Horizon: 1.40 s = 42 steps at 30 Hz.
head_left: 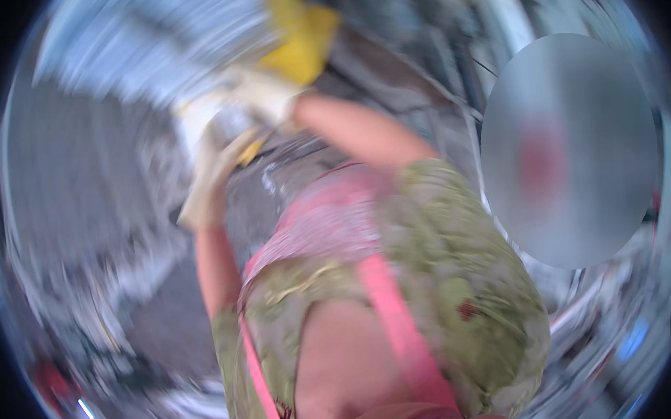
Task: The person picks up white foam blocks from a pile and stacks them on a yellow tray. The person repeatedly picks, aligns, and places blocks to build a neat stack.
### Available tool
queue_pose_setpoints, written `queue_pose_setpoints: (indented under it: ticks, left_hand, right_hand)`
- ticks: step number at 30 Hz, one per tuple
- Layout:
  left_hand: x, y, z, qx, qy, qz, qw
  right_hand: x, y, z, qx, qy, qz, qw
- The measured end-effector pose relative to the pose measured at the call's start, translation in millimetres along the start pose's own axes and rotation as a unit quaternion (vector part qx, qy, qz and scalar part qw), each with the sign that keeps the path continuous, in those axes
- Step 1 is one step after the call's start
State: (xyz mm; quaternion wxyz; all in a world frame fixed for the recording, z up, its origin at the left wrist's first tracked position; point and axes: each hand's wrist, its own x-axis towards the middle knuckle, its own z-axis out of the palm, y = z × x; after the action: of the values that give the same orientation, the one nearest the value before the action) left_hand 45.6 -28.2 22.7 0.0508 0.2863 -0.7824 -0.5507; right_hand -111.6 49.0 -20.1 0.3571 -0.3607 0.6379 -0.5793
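Here we are in the upper left of the frame, two pale-gloved hands around a pale piece (231, 120), all of it smeared by blur! Our left hand (206, 167) sits below it, thumb seemingly apart from the fingers; our right hand (265, 95) reaches over its upper right side. Clamped or merely touching? We cannot tell for either. A small yellow patch (250, 152) shows just below the piece, a big yellow thing (304, 48) beyond the right hand, and what looks like a grey bench (248, 210) beneath. To do this well, we'd judge, let the left hand steady the lower edge while the right guides from above, pressing evenly, fingertips clear of any edge, head quiet so we can see the contact.
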Motion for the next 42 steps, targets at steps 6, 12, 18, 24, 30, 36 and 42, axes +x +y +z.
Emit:
queue_pose_setpoints:
  ticks: [6, 12, 18, 24, 30, 36, 42]
  left_hand:
    - [30, 11, 2, -0.016, 0.008, -0.082, 0.996]
    - [42, 20, 14, 0.080, -0.022, -0.070, 0.994]
    - [22, 54, 47, 0.132, 0.010, -0.065, 0.989]
    - [16, 79, 70, 0.155, 0.051, -0.070, 0.984]
    - [24, 79, 87, 0.177, 0.074, -0.062, 0.979]
    - [39, 84, 99, 0.201, 0.073, -0.050, 0.976]
    - [39, 71, 89, 0.187, 0.103, -0.054, 0.976]
  right_hand:
    - [25, 28, 6, -0.065, 0.033, 0.009, 0.997]
    - [-117, 44, -145, -0.198, 0.364, -0.183, 0.891]
    - [-366, 80, -326, -0.449, 0.686, 0.286, 0.496]
    - [-384, 142, -345, -0.495, 0.661, 0.349, 0.443]
    - [-385, 136, -327, -0.467, 0.655, 0.347, 0.483]
    - [-420, 102, -300, -0.507, 0.588, 0.249, 0.579]
    - [-462, 106, -344, -0.624, 0.466, 0.213, 0.590]
